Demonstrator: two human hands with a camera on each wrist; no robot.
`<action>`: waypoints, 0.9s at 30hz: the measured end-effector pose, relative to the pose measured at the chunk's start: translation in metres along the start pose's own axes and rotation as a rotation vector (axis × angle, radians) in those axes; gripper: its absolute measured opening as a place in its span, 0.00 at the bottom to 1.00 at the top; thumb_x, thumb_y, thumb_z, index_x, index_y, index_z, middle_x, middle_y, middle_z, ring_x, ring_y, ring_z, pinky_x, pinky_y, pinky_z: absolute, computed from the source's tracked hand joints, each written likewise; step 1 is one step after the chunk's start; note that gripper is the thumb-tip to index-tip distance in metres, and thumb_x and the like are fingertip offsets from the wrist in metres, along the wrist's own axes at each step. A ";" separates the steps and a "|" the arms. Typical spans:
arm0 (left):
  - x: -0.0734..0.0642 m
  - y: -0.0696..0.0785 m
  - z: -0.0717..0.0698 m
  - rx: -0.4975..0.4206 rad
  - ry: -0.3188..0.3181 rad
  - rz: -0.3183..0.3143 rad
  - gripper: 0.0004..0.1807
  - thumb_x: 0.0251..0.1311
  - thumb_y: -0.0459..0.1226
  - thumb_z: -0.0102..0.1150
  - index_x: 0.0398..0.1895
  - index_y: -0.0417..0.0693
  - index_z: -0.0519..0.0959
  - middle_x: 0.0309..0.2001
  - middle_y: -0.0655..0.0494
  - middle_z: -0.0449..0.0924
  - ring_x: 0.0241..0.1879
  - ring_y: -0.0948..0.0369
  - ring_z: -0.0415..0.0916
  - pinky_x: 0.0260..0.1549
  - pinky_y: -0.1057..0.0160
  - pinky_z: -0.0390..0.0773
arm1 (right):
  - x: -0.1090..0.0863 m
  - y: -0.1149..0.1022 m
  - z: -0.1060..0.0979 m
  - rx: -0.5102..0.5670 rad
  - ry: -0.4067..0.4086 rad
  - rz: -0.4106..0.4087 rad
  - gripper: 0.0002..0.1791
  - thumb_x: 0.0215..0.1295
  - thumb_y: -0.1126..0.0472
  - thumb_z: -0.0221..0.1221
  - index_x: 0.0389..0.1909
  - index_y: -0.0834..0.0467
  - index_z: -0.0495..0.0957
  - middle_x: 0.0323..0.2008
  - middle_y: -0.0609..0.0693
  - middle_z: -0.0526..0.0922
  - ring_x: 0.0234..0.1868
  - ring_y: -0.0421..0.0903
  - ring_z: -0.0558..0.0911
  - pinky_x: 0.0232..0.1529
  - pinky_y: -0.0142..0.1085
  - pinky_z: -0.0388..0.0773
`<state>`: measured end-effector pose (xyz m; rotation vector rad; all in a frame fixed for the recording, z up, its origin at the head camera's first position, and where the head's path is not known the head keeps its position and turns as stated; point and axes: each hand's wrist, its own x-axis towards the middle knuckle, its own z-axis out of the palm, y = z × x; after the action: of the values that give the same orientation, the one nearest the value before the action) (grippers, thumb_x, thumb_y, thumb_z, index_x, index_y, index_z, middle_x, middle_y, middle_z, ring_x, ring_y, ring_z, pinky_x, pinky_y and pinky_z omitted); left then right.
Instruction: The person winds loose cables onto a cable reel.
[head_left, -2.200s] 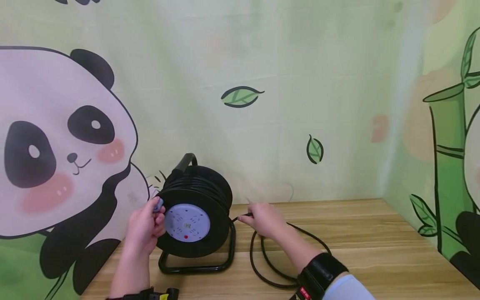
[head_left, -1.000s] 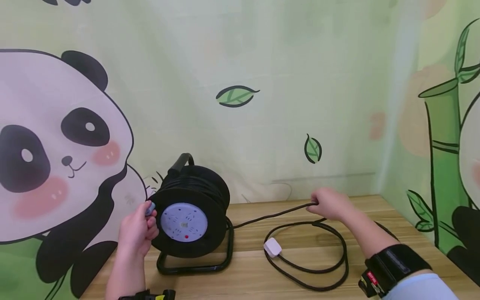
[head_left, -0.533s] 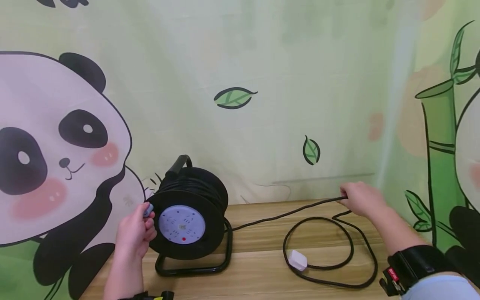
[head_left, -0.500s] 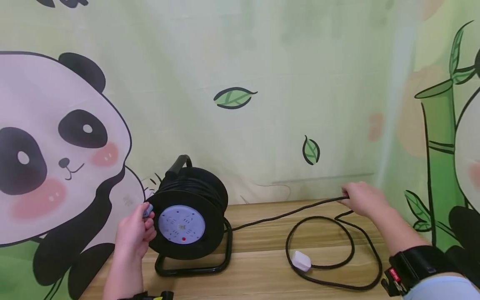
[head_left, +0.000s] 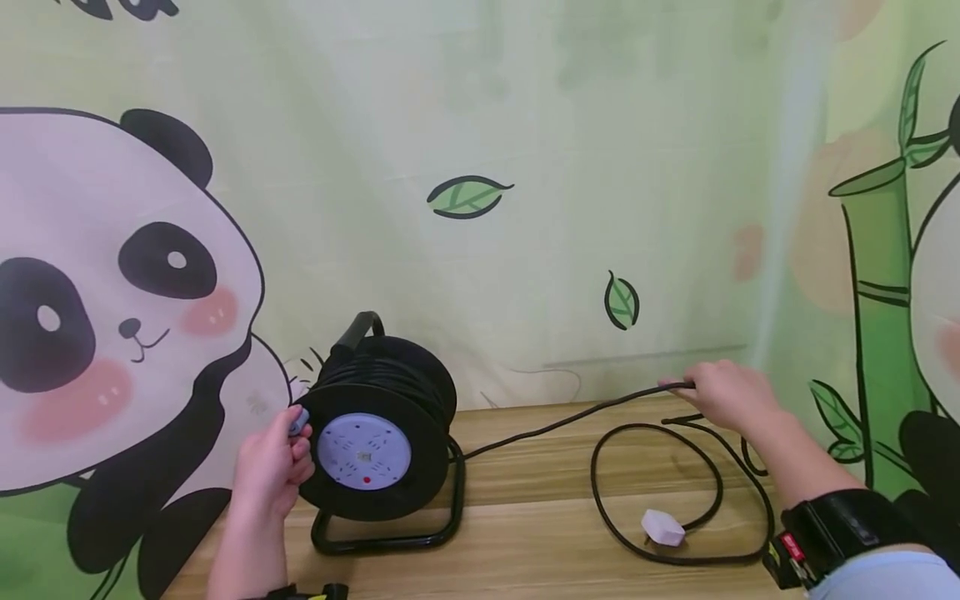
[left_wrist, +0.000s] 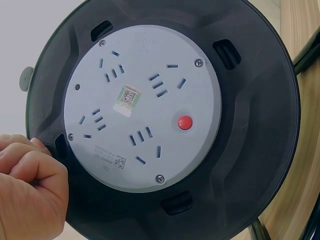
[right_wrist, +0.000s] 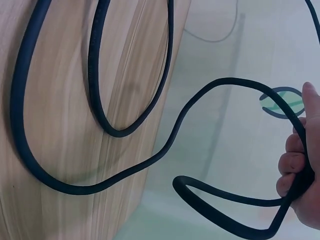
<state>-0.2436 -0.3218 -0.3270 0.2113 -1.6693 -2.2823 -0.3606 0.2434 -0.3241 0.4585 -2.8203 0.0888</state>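
A black cable reel (head_left: 427, 467) with a pale socket panel (head_left: 386, 446) stands upright on the wooden table. My left hand (head_left: 272, 462) pinches the blue-grey crank knob (head_left: 298, 422) at the reel's left rim; in the left wrist view, curled fingers (left_wrist: 37, 162) lie beside the flange and hide the knob. Well to the right, my right hand (head_left: 727, 396) grips the black cable (head_left: 540, 432), which rises from the reel's lower right. The right wrist view shows a slack cable loop (right_wrist: 225, 217) hanging below those fingers (right_wrist: 290, 164). A white plug (head_left: 663, 528) ends the coil on the table.
The reel has a tubular stand (head_left: 386, 543) and a top carrying handle (head_left: 360, 332). Behind the wooden table (head_left: 517, 533) hangs a panda-printed cloth (head_left: 555, 233). Loose cable coils (head_left: 600, 492) lie at the front right.
My right hand has moved from beside the reel far to the right, drawing the cable into a longer span. Plug and loose coils have shifted right. The left hand stays on the knob.
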 end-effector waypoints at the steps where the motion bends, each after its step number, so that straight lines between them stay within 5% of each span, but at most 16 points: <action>1: 0.000 0.000 0.000 0.004 0.000 -0.001 0.21 0.67 0.50 0.54 0.23 0.44 0.73 0.13 0.60 0.65 0.07 0.65 0.53 0.09 0.69 0.55 | 0.000 0.000 0.000 0.002 -0.009 0.003 0.19 0.69 0.43 0.53 0.21 0.49 0.72 0.21 0.47 0.73 0.22 0.47 0.71 0.20 0.42 0.66; 7: 0.000 0.000 0.002 0.023 0.009 -0.003 0.22 0.67 0.51 0.54 0.23 0.44 0.72 0.13 0.60 0.65 0.08 0.65 0.53 0.09 0.69 0.55 | -0.003 0.003 0.001 0.035 -0.016 0.011 0.24 0.67 0.36 0.51 0.18 0.48 0.70 0.18 0.46 0.70 0.20 0.45 0.69 0.19 0.40 0.63; 15: -0.003 0.001 0.007 0.067 0.045 0.011 0.22 0.66 0.52 0.54 0.27 0.42 0.73 0.15 0.59 0.66 0.09 0.64 0.54 0.10 0.69 0.57 | -0.005 0.001 0.004 0.185 -0.021 -0.068 0.34 0.52 0.26 0.56 0.13 0.49 0.57 0.13 0.42 0.56 0.16 0.40 0.57 0.19 0.34 0.55; 21: -0.004 0.000 0.013 0.091 0.058 0.045 0.22 0.66 0.51 0.55 0.28 0.39 0.74 0.16 0.57 0.67 0.11 0.64 0.56 0.10 0.69 0.57 | -0.002 -0.006 0.004 0.182 -0.033 -0.128 0.29 0.64 0.30 0.48 0.17 0.49 0.69 0.16 0.43 0.68 0.19 0.41 0.67 0.23 0.39 0.65; 27: -0.006 -0.001 0.023 0.155 0.079 0.075 0.26 0.66 0.52 0.54 0.31 0.34 0.73 0.17 0.56 0.67 0.12 0.64 0.57 0.10 0.69 0.56 | 0.003 -0.018 0.007 0.121 -0.039 -0.142 0.32 0.65 0.27 0.40 0.30 0.48 0.80 0.29 0.46 0.80 0.30 0.44 0.78 0.30 0.46 0.73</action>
<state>-0.2452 -0.2987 -0.3208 0.2647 -1.7832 -2.0652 -0.3597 0.2244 -0.3296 0.6934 -2.8203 0.2241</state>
